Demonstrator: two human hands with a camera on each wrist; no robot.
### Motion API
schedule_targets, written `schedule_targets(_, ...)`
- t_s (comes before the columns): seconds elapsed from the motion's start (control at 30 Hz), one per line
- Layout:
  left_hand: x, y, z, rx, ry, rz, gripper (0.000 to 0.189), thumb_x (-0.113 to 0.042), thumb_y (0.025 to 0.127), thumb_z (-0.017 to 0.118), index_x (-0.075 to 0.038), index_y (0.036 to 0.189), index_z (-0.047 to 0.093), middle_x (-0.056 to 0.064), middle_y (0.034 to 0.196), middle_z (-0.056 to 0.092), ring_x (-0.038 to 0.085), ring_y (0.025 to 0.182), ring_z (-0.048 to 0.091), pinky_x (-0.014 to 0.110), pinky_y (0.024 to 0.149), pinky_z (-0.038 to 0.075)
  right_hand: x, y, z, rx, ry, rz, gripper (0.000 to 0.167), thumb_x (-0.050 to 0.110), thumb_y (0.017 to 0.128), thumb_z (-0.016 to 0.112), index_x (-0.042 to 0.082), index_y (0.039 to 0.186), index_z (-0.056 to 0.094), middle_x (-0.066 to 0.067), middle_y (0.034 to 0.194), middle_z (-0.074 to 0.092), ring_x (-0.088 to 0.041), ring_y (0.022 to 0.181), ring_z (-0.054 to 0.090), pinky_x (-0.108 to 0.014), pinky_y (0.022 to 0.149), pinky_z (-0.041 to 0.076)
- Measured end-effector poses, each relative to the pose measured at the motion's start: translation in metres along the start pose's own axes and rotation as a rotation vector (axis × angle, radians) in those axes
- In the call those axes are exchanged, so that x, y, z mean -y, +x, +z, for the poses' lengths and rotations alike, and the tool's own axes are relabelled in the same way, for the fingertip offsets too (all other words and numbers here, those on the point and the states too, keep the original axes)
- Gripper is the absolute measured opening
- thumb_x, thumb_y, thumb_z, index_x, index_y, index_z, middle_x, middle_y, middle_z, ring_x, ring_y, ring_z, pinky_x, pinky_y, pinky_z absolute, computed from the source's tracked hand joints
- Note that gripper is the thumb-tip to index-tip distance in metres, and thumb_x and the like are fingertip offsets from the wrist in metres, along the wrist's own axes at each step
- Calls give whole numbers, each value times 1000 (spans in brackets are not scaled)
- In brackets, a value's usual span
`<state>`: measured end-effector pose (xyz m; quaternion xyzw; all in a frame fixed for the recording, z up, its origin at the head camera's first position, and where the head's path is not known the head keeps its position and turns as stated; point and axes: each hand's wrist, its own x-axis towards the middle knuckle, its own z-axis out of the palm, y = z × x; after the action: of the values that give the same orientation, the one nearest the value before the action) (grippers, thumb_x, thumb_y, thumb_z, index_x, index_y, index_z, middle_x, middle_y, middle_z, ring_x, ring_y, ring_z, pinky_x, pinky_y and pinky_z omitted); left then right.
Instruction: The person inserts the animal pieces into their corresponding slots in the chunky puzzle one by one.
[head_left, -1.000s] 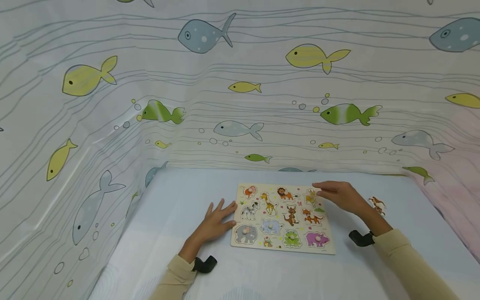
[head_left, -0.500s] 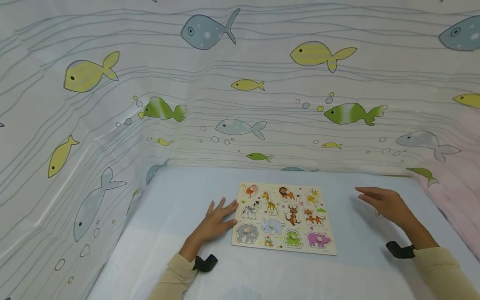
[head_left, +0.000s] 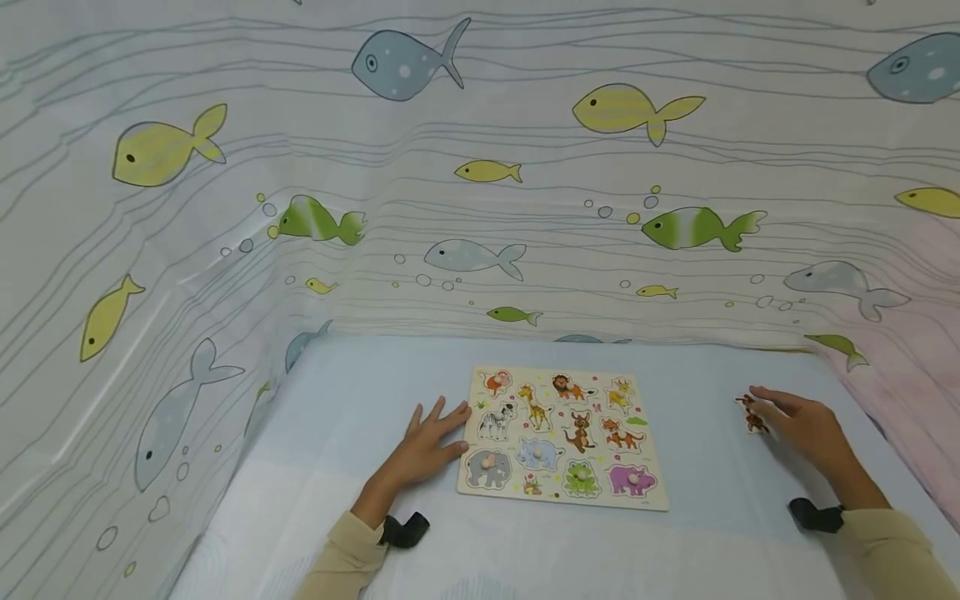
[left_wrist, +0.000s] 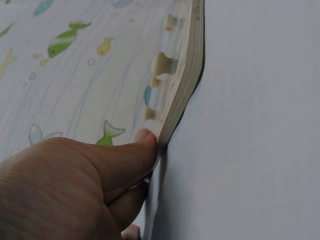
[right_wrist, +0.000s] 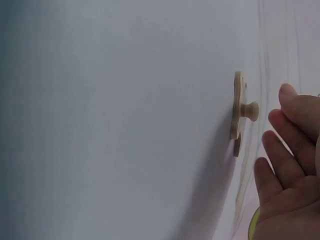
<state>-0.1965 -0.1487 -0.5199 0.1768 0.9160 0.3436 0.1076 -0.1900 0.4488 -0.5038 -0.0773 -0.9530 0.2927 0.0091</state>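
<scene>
A wooden knob puzzle board (head_left: 600, 497) with animal pieces lies flat on the table. My left hand (head_left: 423, 450) rests at its left side, fingers spread. In the left wrist view the thumb and fingertips touch the edge of the board (left_wrist: 192, 57). To the right of the board lies a loose brown animal puzzle piece (head_left: 750, 413), partly hidden by my right hand (head_left: 806, 427). From the right wrist, the piece (right_wrist: 236, 102) shows its wooden knob (right_wrist: 254, 111) upward. The thumb and fingers there are slightly bent, just short of the knob.
The light blue-white table (head_left: 360, 375) meets a fish-printed backdrop (head_left: 555, 283) at the back and left. On the right, part of the backdrop looks pink (head_left: 915, 367). Each wrist wears a black strap mount (head_left: 816, 515).
My right hand has left the board's upper right corner, moved right and come down at the loose piece. My left hand has stayed at the board's left edge.
</scene>
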Motion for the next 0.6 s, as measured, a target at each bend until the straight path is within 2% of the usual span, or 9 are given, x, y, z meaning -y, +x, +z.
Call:
schedule_targets(0.1, -1, 1, 0, 4, 1, 1, 60, -28, 96, 66, -17, 151, 45, -4, 160, 36, 31, 157, 10, 54, 125, -11, -1, -2, 1, 1, -12, -19, 59, 46, 101, 55, 3, 141, 55, -33, 143, 46, -62, 129, 40, -72, 92, 42)
schedule_targets(0.33, -1, -1, -1, -10, 10, 5, 60, -27, 95, 67, -15, 150, 46, -3, 160, 37, 33, 156, 11, 55, 125, -10, 0, 1, 7, -43, -2, -101, 53, 39, 100, 61, 2, 137, 59, -30, 138, 53, -58, 125, 48, -69, 92, 45)
schedule_targets(0.37, -1, -2, -1, -12, 6, 3, 60, -27, 95, 67, -15, 150, 46, -3, 160, 37, 33, 156, 11, 55, 125, -10, 0, 2, 8, -56, -1, -109, 52, 39, 99, 62, 2, 135, 61, -29, 137, 54, -48, 128, 53, -68, 93, 45)
schedule_targets(0.4, -1, -2, -2, -13, 3, 1, 60, -27, 95, 67, -15, 150, 46, -3, 159, 37, 33, 156, 11, 55, 125, -10, 0, 2, 8, -61, 6, -110, 52, 40, 98, 63, 3, 135, 61, -28, 137, 54, -32, 131, 57, -66, 93, 46)
schedule_targets(0.47, -1, -3, -2, -16, -3, 5, 60, -27, 95, 68, -14, 150, 46, -2, 159, 37, 33, 156, 12, 55, 125, -10, -1, 2, 10, -77, 10, -116, 52, 41, 97, 64, 3, 133, 63, -26, 136, 56, -2, 125, 58, -64, 94, 46)
schedule_targets(0.5, -1, -3, -2, -14, -3, 9, 60, -27, 95, 67, -14, 150, 46, -2, 159, 37, 33, 156, 12, 55, 125, -10, -1, 2, 10, -81, 13, -116, 52, 41, 97, 65, 3, 133, 63, -26, 136, 56, 5, 122, 55, -65, 94, 46)
schedule_targets(0.57, -1, -2, -2, -12, 5, 22, 60, -27, 95, 67, -14, 150, 46, -2, 159, 37, 34, 156, 12, 56, 125, -9, -3, 1, 10, -78, 4, -95, 54, 44, 96, 65, 4, 133, 64, -24, 137, 56, 6, 121, 55, -64, 95, 45)
schedule_targets(0.6, -1, -2, -2, -15, 9, 32, 60, -27, 95, 67, -13, 150, 46, 0, 159, 38, 35, 156, 13, 57, 125, -8, -4, 0, 11, -71, 4, -87, 55, 44, 96, 65, 4, 133, 64, -25, 137, 56, -3, 125, 58, -65, 95, 44)
